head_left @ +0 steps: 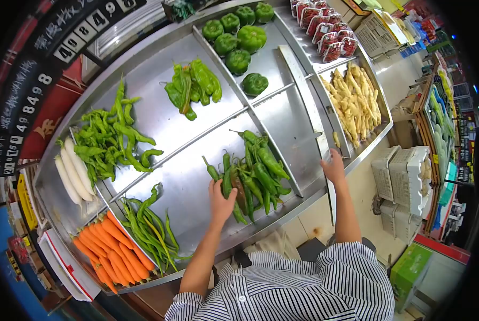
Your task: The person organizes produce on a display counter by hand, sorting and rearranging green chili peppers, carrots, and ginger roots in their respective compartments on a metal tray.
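At the near edge of a heap of long green peppers (261,171), my left hand (221,202) has its thumb and fingers closed around one green pepper (227,182). A dark reddish-brown pepper (238,192) lies just beside the thumb. My right hand (333,168) rests on a metal strip (322,147) at the right side of the tray, fingers apart. Just beyond its fingertips is a small loose piece of ginger (336,139). Both hands reach over the near rim of the divided metal tray (183,214).
Around the tray lie carrots (113,249), white radishes (74,168), thin green chilies (151,227), curly green peppers (113,136), light green peppers (194,85), bell peppers (250,38), ginger (354,101) and wrapped red packs (325,29). Plastic crates (402,182) stand to the right.
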Motion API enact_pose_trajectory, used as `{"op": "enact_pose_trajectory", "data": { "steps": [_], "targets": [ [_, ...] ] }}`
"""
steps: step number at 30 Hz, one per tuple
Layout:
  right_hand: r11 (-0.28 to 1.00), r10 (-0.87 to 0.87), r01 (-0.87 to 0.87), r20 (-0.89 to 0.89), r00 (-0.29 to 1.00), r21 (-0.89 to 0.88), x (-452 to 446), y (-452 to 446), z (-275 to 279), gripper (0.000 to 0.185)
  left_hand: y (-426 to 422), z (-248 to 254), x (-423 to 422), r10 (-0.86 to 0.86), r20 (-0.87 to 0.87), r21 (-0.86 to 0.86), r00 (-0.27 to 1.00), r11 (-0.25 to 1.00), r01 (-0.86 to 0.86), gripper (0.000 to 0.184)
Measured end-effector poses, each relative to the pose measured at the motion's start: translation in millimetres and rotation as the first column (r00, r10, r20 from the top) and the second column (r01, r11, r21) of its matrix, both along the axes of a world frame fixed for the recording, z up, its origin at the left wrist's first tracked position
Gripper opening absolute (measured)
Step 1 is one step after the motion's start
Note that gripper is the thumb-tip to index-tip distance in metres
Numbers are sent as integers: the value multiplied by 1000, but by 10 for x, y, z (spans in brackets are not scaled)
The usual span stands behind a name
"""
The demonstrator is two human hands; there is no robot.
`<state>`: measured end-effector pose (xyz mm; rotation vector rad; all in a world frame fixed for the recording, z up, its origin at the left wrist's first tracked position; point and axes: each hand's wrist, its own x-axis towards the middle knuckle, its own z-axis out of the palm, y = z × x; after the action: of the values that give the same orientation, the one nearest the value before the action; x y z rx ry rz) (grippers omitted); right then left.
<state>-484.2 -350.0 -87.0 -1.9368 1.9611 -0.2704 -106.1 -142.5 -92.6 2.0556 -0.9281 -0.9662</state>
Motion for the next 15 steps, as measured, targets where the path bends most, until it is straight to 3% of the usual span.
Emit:
{"op": "enact_pose_trajectory", "data": {
  "steps": [1, 2, 3, 5, 9, 10, 13, 15],
  "targets": [
    [999, -3, 1, 33, 999, 45, -6, -8, 3, 74, 25, -102, 52, 19, -51, -26, 999, 999, -20, 62],
    [996, 36, -28, 92, 995, -81, -85, -17, -136, 72, 75, -226, 117, 39, -100, -53, 994, 998, -45, 61],
    [1000, 16, -19, 125, 992, 24, -125, -66, -129, 70, 119, -245, 166, 63, -148, -81, 987, 994, -76, 60],
    [972, -18, -25, 180, 984, 235, -171, -159, -126, 66, 201, -60, 169, 86, -101, -84, 991, 992, -94, 58],
    [926, -136, -45, 444, 885, 374, -213, -197, -147, 45, 514, 178, 128, 30, 59, -54, 998, 998, -27, 50],
    [921, -175, -68, 563, 808, 384, -146, -148, -41, 37, 598, 241, 126, -5, 70, -49, 997, 999, 9, 46],
    [923, -257, -23, 662, 704, 383, 28, 22, 255, 37, 810, 534, 128, -81, 57, -60, 995, 995, 85, 37],
    [957, -196, -3, 659, 726, 289, 72, 126, 372, 39, 979, 857, 117, -65, 5, -104, 998, 993, 65, 30]
  ]
}}
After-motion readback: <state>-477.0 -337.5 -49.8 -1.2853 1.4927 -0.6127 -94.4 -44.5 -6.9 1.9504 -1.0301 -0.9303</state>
